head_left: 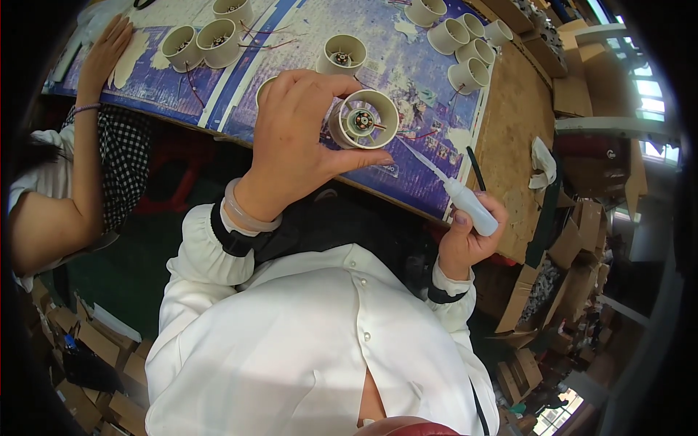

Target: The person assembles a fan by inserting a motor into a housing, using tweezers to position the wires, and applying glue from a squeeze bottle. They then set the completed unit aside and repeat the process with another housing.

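One counter (509,123) fills the top of the view; we see a blue, worn mat (291,29) over most of it, bare brown board at its right end. Cardboard boxes (574,247) are piled past the right end, more on the floor lower left. A co-worker's arm (87,145) comes in from the left, that person's hand (105,51) lying flat on the mat's left edge.

Our left hand (291,138) is raised over the near edge of the counter, thumb and fingers clamped around a cream ducted fan housing (363,120), open face toward us, hub and motor visible inside. Our right hand (469,232) is lower right, closed on a white squeeze bottle (469,203); its long thin nozzle (422,160) points up-left toward the housing's lower rim, tip just beside it; contact we cannot tell.

More housings stand on the mat: a group of three (207,36) upper left, a single one (342,52) just behind the held one, five (462,36) clustered upper right. Thin red wires (193,83) trail from several. A crumpled white rag (542,163) lies on the bare board, a dark pen-like stick (476,168) beside it.
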The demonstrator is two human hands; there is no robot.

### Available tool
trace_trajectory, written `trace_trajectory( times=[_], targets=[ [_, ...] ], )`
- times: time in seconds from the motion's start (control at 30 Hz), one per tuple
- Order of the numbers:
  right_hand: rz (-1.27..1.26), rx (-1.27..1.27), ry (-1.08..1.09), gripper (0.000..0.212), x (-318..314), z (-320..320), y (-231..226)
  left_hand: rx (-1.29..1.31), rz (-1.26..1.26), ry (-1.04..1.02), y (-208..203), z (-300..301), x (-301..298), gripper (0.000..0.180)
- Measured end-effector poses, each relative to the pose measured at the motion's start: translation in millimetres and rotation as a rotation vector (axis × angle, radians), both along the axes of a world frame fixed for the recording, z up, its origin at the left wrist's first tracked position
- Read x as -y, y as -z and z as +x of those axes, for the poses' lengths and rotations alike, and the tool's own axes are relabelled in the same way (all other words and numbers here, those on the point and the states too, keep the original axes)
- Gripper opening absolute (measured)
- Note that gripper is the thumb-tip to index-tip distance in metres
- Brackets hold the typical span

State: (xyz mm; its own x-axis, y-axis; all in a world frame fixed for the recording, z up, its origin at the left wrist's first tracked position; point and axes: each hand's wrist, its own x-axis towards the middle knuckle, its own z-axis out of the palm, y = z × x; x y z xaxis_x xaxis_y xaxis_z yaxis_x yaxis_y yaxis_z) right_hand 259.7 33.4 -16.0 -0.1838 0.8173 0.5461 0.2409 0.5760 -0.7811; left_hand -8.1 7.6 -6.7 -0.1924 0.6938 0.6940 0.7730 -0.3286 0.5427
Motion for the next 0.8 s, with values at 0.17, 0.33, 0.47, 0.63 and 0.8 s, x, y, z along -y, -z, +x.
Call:
trace_trajectory(
  times=[0.17, 0.33, 0.47, 0.63, 0.8],
  targets=[
    [0.085, 0.063, -0.005, 0.037, -1, -2, -4, 0.010, 0.000, 0.006, 1, 1, 0, 0.065],
    [0.079, 0.083, -0.021, 0.038, 2, -4, -11, -0.004, -0.002, 0.005, 1, 1, 0, 0.066],
    [0.100, 0.109, -0.030, 0.037, 2, -2, -13, -0.004, -0.006, 0.007, 1, 0, 0, 0.066],
    [0.111, 0.124, -0.040, 0.037, 1, -1, -14, -0.005, -0.005, 0.005, 1, 1, 0, 0.066],
    [0.108, 0.101, -0.011, 0.037, -1, -3, -13, -0.002, -0.020, 0.006, 2, 0, 0, 0.066]
  ],
)
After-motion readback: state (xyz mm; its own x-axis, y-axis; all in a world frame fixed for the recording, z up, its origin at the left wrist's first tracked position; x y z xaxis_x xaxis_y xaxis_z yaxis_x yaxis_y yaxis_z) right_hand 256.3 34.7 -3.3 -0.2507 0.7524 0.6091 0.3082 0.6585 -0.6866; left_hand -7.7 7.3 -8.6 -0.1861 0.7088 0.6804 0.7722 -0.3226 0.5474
